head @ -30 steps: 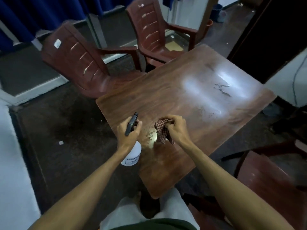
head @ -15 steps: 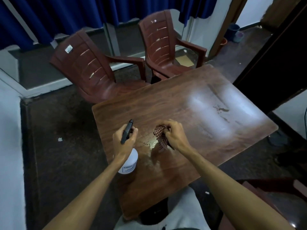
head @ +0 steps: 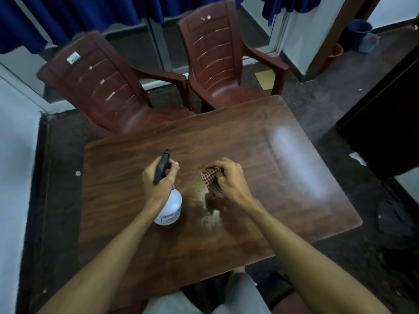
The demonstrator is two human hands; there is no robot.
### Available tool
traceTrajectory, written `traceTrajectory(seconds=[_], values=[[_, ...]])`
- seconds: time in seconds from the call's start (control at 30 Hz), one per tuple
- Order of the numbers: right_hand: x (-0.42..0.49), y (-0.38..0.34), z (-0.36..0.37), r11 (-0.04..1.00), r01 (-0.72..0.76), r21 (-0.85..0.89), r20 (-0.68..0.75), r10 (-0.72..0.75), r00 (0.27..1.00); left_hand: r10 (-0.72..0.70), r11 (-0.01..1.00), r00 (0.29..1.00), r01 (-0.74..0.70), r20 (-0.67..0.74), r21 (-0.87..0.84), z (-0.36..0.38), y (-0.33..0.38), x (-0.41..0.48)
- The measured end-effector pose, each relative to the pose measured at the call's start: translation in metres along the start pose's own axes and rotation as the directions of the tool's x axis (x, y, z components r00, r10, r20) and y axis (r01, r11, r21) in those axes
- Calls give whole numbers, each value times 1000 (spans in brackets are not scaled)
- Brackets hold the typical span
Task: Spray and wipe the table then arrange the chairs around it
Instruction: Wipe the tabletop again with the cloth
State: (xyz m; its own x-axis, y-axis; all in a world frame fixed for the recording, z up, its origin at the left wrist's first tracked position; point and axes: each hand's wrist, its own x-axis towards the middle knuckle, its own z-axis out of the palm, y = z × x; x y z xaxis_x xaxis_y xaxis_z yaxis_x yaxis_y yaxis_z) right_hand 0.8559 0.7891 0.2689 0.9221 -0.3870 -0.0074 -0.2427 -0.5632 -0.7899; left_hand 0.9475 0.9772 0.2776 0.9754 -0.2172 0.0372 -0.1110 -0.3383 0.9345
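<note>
- Left hand [head: 158, 184]: fingers [head: 173, 165] clamped round the neck and black trigger head [head: 161, 166] of the spray bottle [head: 170, 209].
- The bottle is white, labelled and tilted, with its nozzle toward 12 o'clock and its base toward the person. It sits over the table [head: 260, 159] at about 9 o'clock of the table's centre. Can't tell if the base touches the top.
- Right hand [head: 229, 180]: fingers [head: 221, 163] curled tight on a bunched red-checked cloth [head: 212, 181], pressing it on the table near centre. The cloth is at 3 o'clock of the bottle, near it but apart.
- Wet patch [head: 208, 207] with pale droplets on the wood, at 6 o'clock of the cloth, between the two forearms.
- Pale glare streak [head: 294, 155] on the top, at 2 to 3 o'clock of centre.
- Two maroon plastic armchairs stand past the table's far edge: left chair [head: 108, 91] at 11 o'clock, right chair [head: 217, 64] at 12 o'clock. Both seats face the table, their front edges just beside or under its rim.
- Blue curtains [head: 68, 17] hang behind the chairs.
- Dark bucket [head: 359, 32] on the floor, far off at 1 o'clock.
- Cardboard scrap [head: 265, 79] on the floor beside the right chair.
</note>
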Motion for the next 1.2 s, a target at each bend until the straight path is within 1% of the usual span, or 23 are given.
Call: traceTrajectory(seconds=[0.17,0.33,0.5,0.57,0.73,0.8,0.9,1.0,1.2], values=[[12,33,-46,1000,-19,-8,-33,19,999,33,999,999,-33,1,8,46,16,-3],[13,47,-79,999,-24,-22,-47,23,999,33,999,999,-32,10,-44,76,31,-8],[6,60,-107,999,-23,-47,-139,16,990,54,998,997,-52,46,-47,104,37,-16],[4,69,-117,999,-31,-40,-158,24,987,52,997,998,-50,39,-54,116,39,-21],[9,105,-144,999,-30,-44,-127,25,992,23,1000,1000,-23,11,-20,152,45,-38],[17,124,-157,999,-25,-31,-98,22,995,-4,1000,1000,4,-29,12,169,48,-43],[25,149,-173,1000,-8,-19,-41,7,999,-60,998,993,60,-105,1,193,55,-51],[30,165,-190,1000,0,0,-5,0,1000,-99,995,985,102,-139,13,213,61,-62],[38,174,-212,999,36,-9,11,-36,999,-82,997,983,83,-165,0,244,70,-71]])
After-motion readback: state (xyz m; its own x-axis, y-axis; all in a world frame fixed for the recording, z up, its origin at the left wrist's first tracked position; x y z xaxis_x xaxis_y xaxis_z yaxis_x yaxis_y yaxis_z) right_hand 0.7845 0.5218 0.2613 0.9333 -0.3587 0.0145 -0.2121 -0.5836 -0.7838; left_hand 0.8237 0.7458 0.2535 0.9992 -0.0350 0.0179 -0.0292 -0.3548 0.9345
